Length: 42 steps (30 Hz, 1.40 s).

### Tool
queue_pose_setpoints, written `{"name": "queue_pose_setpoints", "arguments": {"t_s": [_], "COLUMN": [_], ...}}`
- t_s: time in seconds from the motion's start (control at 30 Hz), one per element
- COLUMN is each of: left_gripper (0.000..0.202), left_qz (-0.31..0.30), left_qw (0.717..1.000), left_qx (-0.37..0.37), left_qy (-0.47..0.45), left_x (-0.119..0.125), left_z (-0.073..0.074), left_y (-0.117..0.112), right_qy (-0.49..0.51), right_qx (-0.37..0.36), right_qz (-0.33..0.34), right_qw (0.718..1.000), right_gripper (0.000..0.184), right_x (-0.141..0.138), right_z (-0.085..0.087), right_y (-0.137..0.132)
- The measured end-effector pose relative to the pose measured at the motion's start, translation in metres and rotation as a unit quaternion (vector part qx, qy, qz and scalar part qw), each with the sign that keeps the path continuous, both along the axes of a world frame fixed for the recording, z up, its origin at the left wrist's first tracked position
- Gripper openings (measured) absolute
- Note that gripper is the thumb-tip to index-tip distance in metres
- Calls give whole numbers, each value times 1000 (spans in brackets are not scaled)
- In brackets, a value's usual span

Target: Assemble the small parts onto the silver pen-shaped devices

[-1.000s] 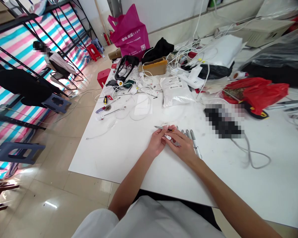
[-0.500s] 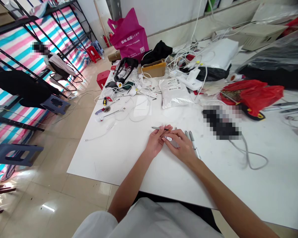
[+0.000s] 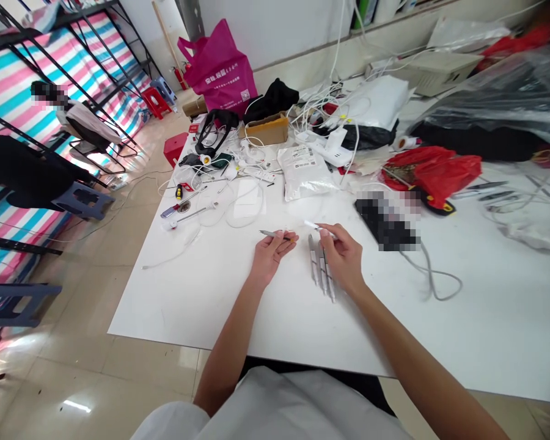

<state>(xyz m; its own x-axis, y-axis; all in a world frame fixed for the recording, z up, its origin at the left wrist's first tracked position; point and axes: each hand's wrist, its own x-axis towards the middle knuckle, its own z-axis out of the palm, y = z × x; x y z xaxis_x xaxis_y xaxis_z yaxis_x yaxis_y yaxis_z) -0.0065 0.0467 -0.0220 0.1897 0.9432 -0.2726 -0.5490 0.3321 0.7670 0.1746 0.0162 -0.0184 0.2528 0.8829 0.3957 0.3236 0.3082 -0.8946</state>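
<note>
My left hand point(image 3: 269, 256) is closed around a slim grey pen point(image 3: 268, 233), its pointed tip toward the left and the fingers curled under its other end. To the right, clear of the left hand, my right hand point(image 3: 344, 255) pinches a slim white pen-like piece point(image 3: 311, 225) between thumb and fingers. Part of that piece is hidden in the grip, so I cannot tell whether it is a whole pen. Several grey-and-white pens point(image 3: 321, 272) lie side by side on the white table point(image 3: 201, 293), just below and left of the right hand.
A pixelated dark device point(image 3: 385, 221) with a grey cable lies right of my hands. Further back are a white parcel point(image 3: 305, 172), a red plastic bag point(image 3: 440, 174), tangled white cables point(image 3: 323, 104) and a magenta bag point(image 3: 222, 70). Screwdrivers point(image 3: 172, 209) lie at left. People sit beyond the table.
My hands were together and have come apart. The right hand moved right and now holds out the white piece; the left still holds the grey pen. More of the lying pens shows.
</note>
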Motion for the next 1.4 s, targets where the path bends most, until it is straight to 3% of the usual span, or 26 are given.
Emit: {"name": "queue_pose_setpoints", "arguments": {"t_s": [0.23,0.57,0.87,1.07,1.4], "left_gripper": [40,43,41,42,44], "left_qz": [-102,-160,-162,-177,-125], "left_qw": [991,977,975,970,982], "left_qx": [14,14,24,27,44], "left_qy": [91,141,152,166,132], "left_x": [-5,-7,-7,-4,-6], "left_z": [0,-3,3,3,3], "left_y": [-3,-3,-5,-7,-2], "right_qy": [61,48,63,38,76], "right_qx": [1,1,9,-54,-146], "right_qz": [5,8,-18,15,101], "right_qw": [998,999,998,998,981], "right_gripper": [17,8,8,19,35], "right_x": [3,3,3,0,-8], "right_z": [-5,-1,-3,-10,-5], "right_y": [3,1,1,-1,2]}}
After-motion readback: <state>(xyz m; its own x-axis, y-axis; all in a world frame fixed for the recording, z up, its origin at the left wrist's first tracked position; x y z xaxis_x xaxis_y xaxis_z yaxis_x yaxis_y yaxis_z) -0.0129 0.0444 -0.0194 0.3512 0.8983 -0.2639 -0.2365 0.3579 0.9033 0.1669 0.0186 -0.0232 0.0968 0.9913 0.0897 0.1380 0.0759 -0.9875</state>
